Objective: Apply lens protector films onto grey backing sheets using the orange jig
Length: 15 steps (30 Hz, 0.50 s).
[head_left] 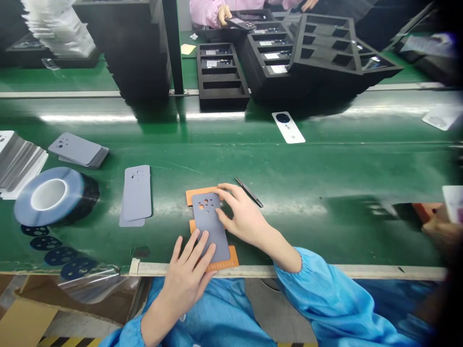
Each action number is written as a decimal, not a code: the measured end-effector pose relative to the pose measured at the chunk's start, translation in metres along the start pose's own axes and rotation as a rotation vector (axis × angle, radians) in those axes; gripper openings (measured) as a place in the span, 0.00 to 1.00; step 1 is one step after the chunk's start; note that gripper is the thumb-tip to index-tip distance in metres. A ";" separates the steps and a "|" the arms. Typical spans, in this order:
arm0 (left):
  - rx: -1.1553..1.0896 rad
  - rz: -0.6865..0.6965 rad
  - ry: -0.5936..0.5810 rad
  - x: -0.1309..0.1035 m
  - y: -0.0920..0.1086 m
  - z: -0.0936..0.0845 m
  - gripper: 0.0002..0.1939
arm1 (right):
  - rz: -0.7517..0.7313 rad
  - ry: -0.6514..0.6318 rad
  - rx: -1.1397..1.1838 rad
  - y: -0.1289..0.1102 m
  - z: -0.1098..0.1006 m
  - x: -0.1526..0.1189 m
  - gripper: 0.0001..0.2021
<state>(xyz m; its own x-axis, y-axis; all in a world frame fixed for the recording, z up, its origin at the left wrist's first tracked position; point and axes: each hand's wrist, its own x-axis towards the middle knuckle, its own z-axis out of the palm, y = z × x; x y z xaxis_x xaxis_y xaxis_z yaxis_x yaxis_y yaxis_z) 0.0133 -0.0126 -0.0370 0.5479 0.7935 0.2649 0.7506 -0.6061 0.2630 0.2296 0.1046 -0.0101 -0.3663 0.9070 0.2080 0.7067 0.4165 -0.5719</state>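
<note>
A grey phone back panel (210,229) with camera holes at its far end lies on an orange fixture (230,260) by the belt's near edge. My left hand (190,270) rests spread with its fingertips on the panel's lower left part. At the upper right corner is my right hand (240,212), fingers apart and curved, its thumb near the panel's right edge and its fingertips by the fixture's top. Just beyond that hand lie dark tweezers (249,193). Two overlapping grey panels (138,193) lie to the left.
At left are a roll of film (25,197) with dark round cutouts, a pile of grey panels (77,148) and a stack of pale sheets (18,161). A white card (288,127) lies farther back. Black trays (224,99) stand across the belt, near another person's hand (224,15).
</note>
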 end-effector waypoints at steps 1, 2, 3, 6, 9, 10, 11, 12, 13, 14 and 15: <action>-0.005 0.002 0.001 0.000 0.000 0.000 0.23 | 0.005 -0.004 -0.058 -0.004 0.003 -0.004 0.25; -0.011 0.006 0.003 0.001 0.000 0.000 0.23 | 0.000 -0.022 -0.107 -0.009 0.006 -0.009 0.26; -0.017 0.009 0.005 0.001 -0.001 0.000 0.23 | -0.016 -0.053 -0.147 -0.016 0.009 -0.015 0.27; -0.031 0.012 0.019 0.001 -0.002 0.002 0.22 | -0.084 -0.184 -0.223 -0.037 0.019 -0.029 0.32; -0.041 0.011 0.035 0.003 -0.003 0.003 0.20 | -0.034 -0.222 -0.281 -0.051 0.031 -0.033 0.40; -0.042 0.013 0.041 0.003 -0.003 0.003 0.20 | -0.003 -0.213 -0.297 -0.054 0.034 -0.031 0.41; -0.043 0.015 0.046 0.004 -0.003 0.003 0.20 | 0.027 -0.202 -0.308 -0.055 0.036 -0.029 0.41; -0.043 0.016 0.050 0.004 -0.003 0.003 0.20 | 0.049 -0.193 -0.315 -0.057 0.038 -0.025 0.41; -0.045 0.014 0.054 0.004 -0.003 0.004 0.21 | 0.064 -0.183 -0.320 -0.058 0.040 -0.022 0.40; -0.049 0.009 0.059 0.004 -0.003 0.004 0.21 | 0.075 -0.171 -0.324 -0.059 0.041 -0.018 0.40; -0.054 0.003 0.064 0.004 -0.003 0.005 0.20 | 0.085 -0.160 -0.329 -0.061 0.042 -0.014 0.39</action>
<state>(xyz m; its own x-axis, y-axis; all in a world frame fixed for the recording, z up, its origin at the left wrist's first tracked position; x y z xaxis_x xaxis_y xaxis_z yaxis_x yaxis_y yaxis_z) 0.0148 -0.0077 -0.0412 0.5240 0.7876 0.3242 0.7270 -0.6119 0.3116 0.1665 0.0640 -0.0113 -0.3692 0.9289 0.0296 0.8859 0.3614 -0.2907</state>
